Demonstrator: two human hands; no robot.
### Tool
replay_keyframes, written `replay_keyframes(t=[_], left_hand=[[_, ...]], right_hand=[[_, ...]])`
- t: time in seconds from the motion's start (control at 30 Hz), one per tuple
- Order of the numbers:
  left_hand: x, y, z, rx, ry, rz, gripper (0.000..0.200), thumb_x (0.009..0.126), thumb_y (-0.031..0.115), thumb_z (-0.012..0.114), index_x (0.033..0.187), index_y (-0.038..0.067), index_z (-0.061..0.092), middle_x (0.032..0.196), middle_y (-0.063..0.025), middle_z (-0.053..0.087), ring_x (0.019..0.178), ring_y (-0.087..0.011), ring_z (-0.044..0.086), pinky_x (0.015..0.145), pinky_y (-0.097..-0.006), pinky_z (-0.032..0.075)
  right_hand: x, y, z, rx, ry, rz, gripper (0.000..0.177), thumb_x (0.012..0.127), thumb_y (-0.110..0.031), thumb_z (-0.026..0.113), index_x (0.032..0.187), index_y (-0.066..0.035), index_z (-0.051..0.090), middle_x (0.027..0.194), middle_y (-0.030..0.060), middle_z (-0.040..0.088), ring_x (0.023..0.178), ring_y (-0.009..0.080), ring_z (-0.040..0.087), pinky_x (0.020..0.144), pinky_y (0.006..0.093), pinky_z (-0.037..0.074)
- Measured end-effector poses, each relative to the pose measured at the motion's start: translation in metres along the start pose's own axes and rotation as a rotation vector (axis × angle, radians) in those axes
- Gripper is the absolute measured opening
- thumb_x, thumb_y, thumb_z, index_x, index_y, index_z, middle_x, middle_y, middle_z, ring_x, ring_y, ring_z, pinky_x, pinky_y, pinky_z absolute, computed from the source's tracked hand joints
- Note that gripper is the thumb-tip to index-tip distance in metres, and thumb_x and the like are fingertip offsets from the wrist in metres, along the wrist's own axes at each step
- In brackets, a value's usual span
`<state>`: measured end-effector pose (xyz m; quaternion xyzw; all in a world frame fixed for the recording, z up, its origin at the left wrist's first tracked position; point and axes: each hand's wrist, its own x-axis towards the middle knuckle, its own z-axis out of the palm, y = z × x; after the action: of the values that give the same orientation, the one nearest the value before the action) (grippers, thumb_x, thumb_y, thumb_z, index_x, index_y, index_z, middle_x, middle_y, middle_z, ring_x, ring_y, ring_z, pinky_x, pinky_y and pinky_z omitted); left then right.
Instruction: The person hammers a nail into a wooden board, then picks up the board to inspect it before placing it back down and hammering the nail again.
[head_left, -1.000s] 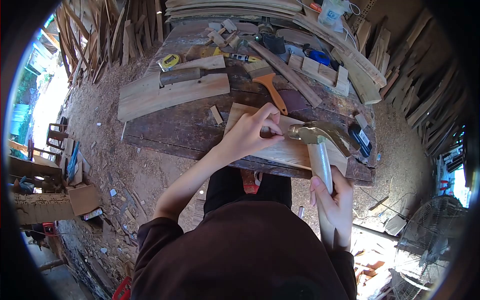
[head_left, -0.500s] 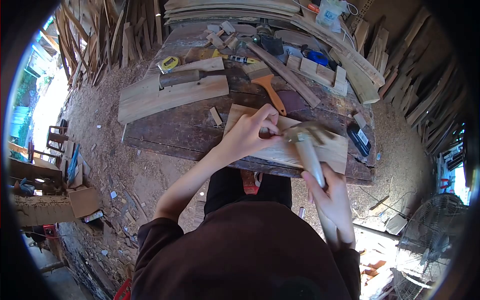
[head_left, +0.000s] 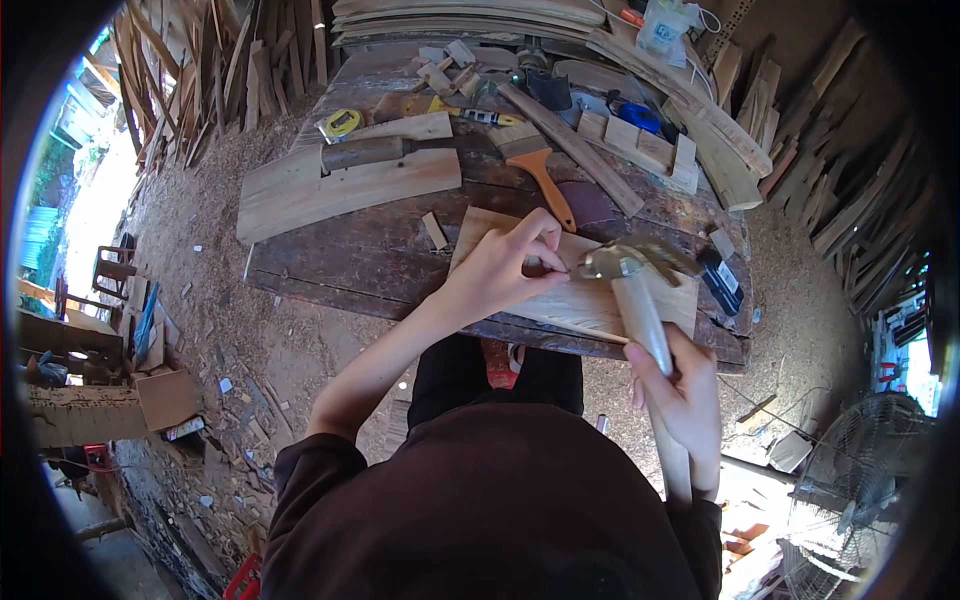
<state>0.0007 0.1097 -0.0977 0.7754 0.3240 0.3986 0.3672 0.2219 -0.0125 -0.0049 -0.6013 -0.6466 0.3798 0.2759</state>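
Note:
My right hand [head_left: 682, 395] is wrapped round the pale handle of a claw hammer [head_left: 641, 318]. The hammer's head is raised over a wooden board [head_left: 665, 300], its striking face turned toward my left fingertips. My left hand [head_left: 507, 263] is closed in a pinch over the same board, thumb and forefinger together on a thin, dark nail [head_left: 567, 269], mostly hidden by the fingers. A small gap separates the hammer's face from those fingertips. The board lies flat near the front edge of the worn workbench [head_left: 350, 265].
Beyond the board lies a paintbrush [head_left: 545, 185]. A chisel-like tool [head_left: 365, 153] rests on another board [head_left: 290, 200], near a yellow tape measure [head_left: 341, 123]. A black box-like item [head_left: 720, 283] sits at the bench's right edge. A fan [head_left: 850, 490] stands at lower right.
The hammer and my right hand have moved slightly right, drawing the hammer's face away from the left fingertips. My left hand keeps its pinch in nearly the same place.

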Motion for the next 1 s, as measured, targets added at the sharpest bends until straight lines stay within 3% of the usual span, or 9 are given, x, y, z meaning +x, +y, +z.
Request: replay_keyframes(t=[0.1, 0.17, 0.37, 0.53, 0.63, 0.73, 0.97, 1.0], left_hand=[[0.001, -0.001, 0.002, 0.003, 0.004, 0.002, 0.039, 0.078, 0.011, 0.079, 0.097, 0.007, 0.045, 0.083, -0.0051, 0.074, 0.088, -0.0221, 0.072, 0.078, -0.0305, 0.051], [0.001, -0.001, 0.001, 0.029, 0.011, 0.016, 0.039, 0.077, 0.011, 0.079, 0.097, 0.007, 0.045, 0.083, -0.0048, 0.074, 0.088, -0.0222, 0.072, 0.079, -0.0306, 0.051], [-0.001, -0.002, 0.001, 0.026, 0.019, 0.008, 0.038, 0.077, 0.011, 0.079, 0.102, 0.007, 0.05, 0.085, -0.0046, 0.074, 0.087, -0.022, 0.072, 0.078, -0.0307, 0.052], [0.0, -0.002, 0.001, 0.038, -0.027, 0.128, 0.015, 0.079, 0.006, 0.076, 0.093, 0.004, 0.07, 0.086, -0.0068, 0.073, 0.082, -0.0213, 0.071, 0.073, -0.0306, 0.054], [0.0, -0.004, 0.005, 0.048, 0.011, 0.189, 0.007, 0.079, 0.002, 0.075, 0.084, 0.003, 0.072, 0.085, -0.0078, 0.072, 0.079, -0.0216, 0.069, 0.07, -0.0308, 0.054], [0.0, -0.009, 0.005, 0.094, -0.011, 0.276, 0.011, 0.078, 0.002, 0.076, 0.087, 0.003, 0.072, 0.084, -0.0079, 0.07, 0.079, -0.0222, 0.068, 0.07, -0.0321, 0.054], [0.0, -0.007, 0.005, 0.111, -0.007, 0.24, 0.011, 0.078, 0.002, 0.076, 0.088, 0.001, 0.071, 0.084, -0.0083, 0.07, 0.079, -0.0223, 0.068, 0.07, -0.0316, 0.054], [-0.001, -0.006, 0.006, 0.029, -0.007, 0.146, 0.011, 0.078, 0.002, 0.076, 0.088, 0.002, 0.071, 0.084, -0.0081, 0.07, 0.078, -0.0222, 0.068, 0.07, -0.0315, 0.054]], right_hand=[[-0.002, 0.0, -0.001, 0.127, 0.067, -0.015, 0.015, 0.097, -0.009, 0.057, 0.089, 0.004, 0.058, 0.064, 0.0044, 0.059, 0.047, 0.0098, 0.058, 0.043, 0.0239, 0.043], [0.001, 0.006, 0.006, 0.161, 0.098, -0.004, 0.018, 0.095, -0.015, 0.063, 0.097, 0.003, 0.061, 0.059, 0.0037, 0.058, 0.047, 0.0098, 0.058, 0.044, 0.025, 0.042], [0.003, 0.008, -0.006, 0.15, 0.0, 0.086, 0.018, 0.097, -0.014, 0.06, 0.091, 0.004, 0.06, 0.062, 0.0042, 0.058, 0.047, 0.0098, 0.057, 0.043, 0.0252, 0.043], [0.01, 0.008, -0.012, 0.505, 0.138, 0.059, 0.021, 0.1, -0.016, 0.055, 0.095, 0.005, 0.06, 0.066, 0.0063, 0.058, 0.046, 0.0116, 0.055, 0.041, 0.0246, 0.041], [0.029, 0.025, -0.005, 0.606, 0.129, 0.044, 0.027, 0.101, -0.02, 0.053, 0.096, 0.005, 0.059, 0.065, 0.0079, 0.057, 0.044, 0.0129, 0.055, 0.039, 0.0253, 0.041], [0.05, 0.043, 0.008, 0.73, 0.096, 0.089, 0.031, 0.101, -0.025, 0.053, 0.095, 0.004, 0.06, 0.063, 0.0098, 0.057, 0.042, 0.0149, 0.055, 0.036, 0.0261, 0.04], [0.079, 0.06, 0.019, 0.861, 0.093, 0.135, 0.037, 0.101, -0.032, 0.052, 0.092, 0.004, 0.059, 0.063, 0.0104, 0.058, 0.041, 0.0152, 0.053, 0.034, 0.0258, 0.038], [0.079, 0.06, 0.018, 0.862, 0.094, 0.137, 0.037, 0.101, -0.032, 0.052, 0.092, 0.004, 0.059, 0.063, 0.0104, 0.058, 0.041, 0.0152, 0.053, 0.034, 0.0258, 0.038]])
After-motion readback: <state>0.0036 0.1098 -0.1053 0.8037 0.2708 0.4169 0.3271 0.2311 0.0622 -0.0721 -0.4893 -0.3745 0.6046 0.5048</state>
